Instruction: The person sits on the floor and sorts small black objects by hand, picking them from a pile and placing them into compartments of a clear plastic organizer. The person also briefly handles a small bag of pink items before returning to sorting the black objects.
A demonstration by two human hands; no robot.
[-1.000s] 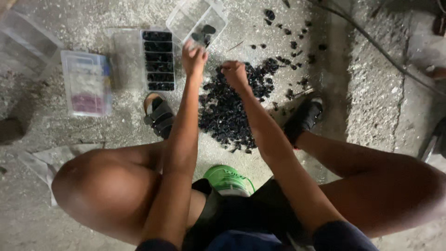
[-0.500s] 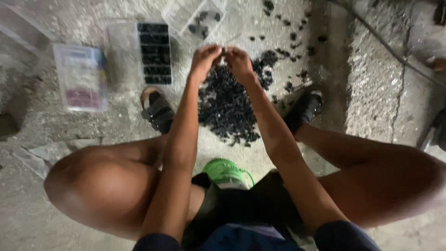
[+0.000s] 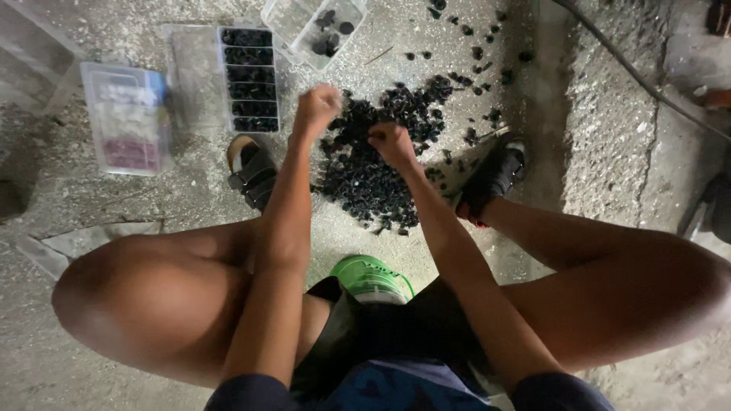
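A person squats on a rough, gritty concrete floor (image 3: 190, 198), knees spread wide, both bare hands over a heap of small black plastic parts (image 3: 373, 171) that lies between the feet. The right hand (image 3: 392, 142) is curled into a loose fist with its knuckles down, touching the top of the heap; whether the fingers are clamped on a piece cannot be told. The left hand (image 3: 317, 106) is also closed into a fist, raised just above the heap's left edge and blurred, and what it grips, if anything, cannot be made out.

The parts look matt, dark and knobbly. Strays are scattered up the floor toward the top of the view.

Beyond the left hand lies a clear plastic organiser box (image 3: 221, 76), its right half divided into compartments packed with more black pieces. Further up sits a second clear tray (image 3: 293, 19) holding only a few dark pieces. To the left stands a cloudy lidded plastic box (image 3: 126, 118) with pale and pinkish contents.

Black strapped sandals (image 3: 255, 175) flank the heap on both sides. A green round lid-like object (image 3: 373, 278) peeks out under the person's dark shorts. A black cable (image 3: 632, 68) runs across the coarse raised concrete at the right.
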